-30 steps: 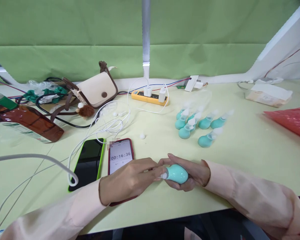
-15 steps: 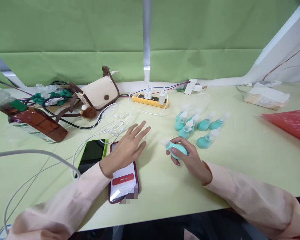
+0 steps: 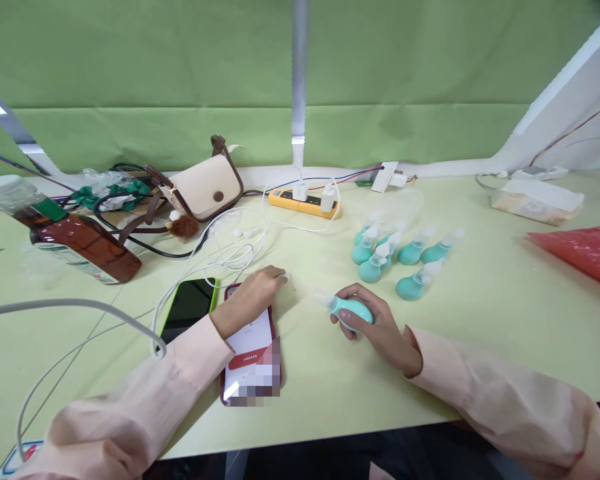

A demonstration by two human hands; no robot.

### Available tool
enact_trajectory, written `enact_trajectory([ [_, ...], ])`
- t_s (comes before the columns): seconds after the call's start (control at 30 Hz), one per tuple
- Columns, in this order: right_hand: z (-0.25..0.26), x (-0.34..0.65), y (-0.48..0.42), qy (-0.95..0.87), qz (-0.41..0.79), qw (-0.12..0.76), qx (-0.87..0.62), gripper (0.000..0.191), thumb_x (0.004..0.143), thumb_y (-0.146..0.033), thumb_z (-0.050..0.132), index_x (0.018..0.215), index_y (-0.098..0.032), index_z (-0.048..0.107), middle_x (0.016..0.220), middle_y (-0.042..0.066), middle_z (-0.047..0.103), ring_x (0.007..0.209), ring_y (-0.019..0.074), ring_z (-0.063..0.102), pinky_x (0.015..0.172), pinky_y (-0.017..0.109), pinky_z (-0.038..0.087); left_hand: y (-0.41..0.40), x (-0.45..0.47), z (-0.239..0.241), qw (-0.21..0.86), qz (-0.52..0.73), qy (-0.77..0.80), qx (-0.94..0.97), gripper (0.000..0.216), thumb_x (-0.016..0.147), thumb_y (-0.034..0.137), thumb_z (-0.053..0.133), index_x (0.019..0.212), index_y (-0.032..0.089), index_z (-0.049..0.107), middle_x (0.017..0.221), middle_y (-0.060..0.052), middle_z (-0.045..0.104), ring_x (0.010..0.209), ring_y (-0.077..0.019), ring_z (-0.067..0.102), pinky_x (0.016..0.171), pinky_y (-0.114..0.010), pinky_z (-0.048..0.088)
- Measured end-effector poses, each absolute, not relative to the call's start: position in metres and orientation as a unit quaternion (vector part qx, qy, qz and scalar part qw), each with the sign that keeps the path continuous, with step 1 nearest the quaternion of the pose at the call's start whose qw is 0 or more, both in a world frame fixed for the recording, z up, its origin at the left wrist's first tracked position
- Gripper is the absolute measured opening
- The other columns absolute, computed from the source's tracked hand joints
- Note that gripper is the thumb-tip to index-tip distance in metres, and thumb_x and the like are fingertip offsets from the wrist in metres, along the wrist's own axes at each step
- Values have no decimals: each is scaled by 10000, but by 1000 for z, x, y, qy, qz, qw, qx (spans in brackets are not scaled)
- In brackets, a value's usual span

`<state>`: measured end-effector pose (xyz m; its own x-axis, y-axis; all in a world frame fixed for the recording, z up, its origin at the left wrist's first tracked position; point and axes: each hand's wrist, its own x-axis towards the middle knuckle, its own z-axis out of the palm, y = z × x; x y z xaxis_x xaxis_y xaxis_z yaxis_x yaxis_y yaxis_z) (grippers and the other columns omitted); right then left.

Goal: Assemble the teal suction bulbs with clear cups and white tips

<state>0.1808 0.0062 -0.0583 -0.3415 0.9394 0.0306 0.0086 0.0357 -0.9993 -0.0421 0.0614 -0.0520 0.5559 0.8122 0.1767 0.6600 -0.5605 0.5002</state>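
Observation:
My right hand [image 3: 375,327] is wrapped round a teal bulb nasal aspirator [image 3: 355,315], thumb on top. Its clear tip [image 3: 321,299] points left towards my other hand. My left hand [image 3: 260,290] is low over the table with its fingers pinched together. A small whitish piece [image 3: 287,276] shows at those fingertips, too small to name. Beyond my right hand stand several more teal bulb aspirators [image 3: 373,268] with white or clear tips. Under my left wrist lies a phone with a dark red case [image 3: 253,340], its screen lit.
A green-edged phone [image 3: 189,303] and tangled white cables [image 3: 225,257] lie at the left. Behind are a brown bottle [image 3: 87,247], a cream bag [image 3: 207,187] and a yellow power strip [image 3: 305,205]. A tissue pack [image 3: 537,200] and red package [image 3: 580,253] are at right.
My left hand has gone from spread fingers to a pinch at the small whitish piece on the table. My right hand still holds the aspirator, shifted very slightly. The view has moved a little.

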Motion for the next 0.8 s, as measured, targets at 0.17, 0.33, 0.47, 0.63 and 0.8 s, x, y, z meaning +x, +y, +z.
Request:
enact_trajectory([
  [0.17,-59,183,7,-619,528,413,-409,244,760,-369,565,862,-177,456,679,4,537,460,66,422,428,221,375,57,-47,-31,262,315,491,768,199,833,284,514,938,132,587,983,-65,613,884,-183,589,778,-384,484],
  [0.33,-55,184,5,-666,421,452,-418,198,713,-303,616,840,-181,525,750,27,560,570,112,508,490,241,421,50,-59,0,392,405,512,648,352,718,344,636,961,90,625,824,-91,701,767,-213,657,723,-337,537],
  [0.47,-54,184,1,-714,330,483,-385,187,715,-231,604,887,-199,539,805,38,580,710,153,543,598,272,450,46,-56,-2,522,382,477,596,250,696,280,665,861,92,661,763,-90,707,659,-170,661,665,-304,550],
  [0.63,-57,186,1,-758,264,498,-327,241,742,-181,564,974,-214,505,789,39,571,681,148,531,578,282,448,38,-41,-10,639,321,424,557,156,664,221,690,765,103,678,615,-53,683,552,-122,629,562,-223,527],
  [0.8,-57,186,1,-781,239,488,-308,251,753,-168,553,994,-214,502,763,40,567,665,148,531,562,287,448,31,-38,-7,676,301,402,539,117,649,185,697,732,104,682,586,-37,674,537,-105,616,546,-185,498],
])
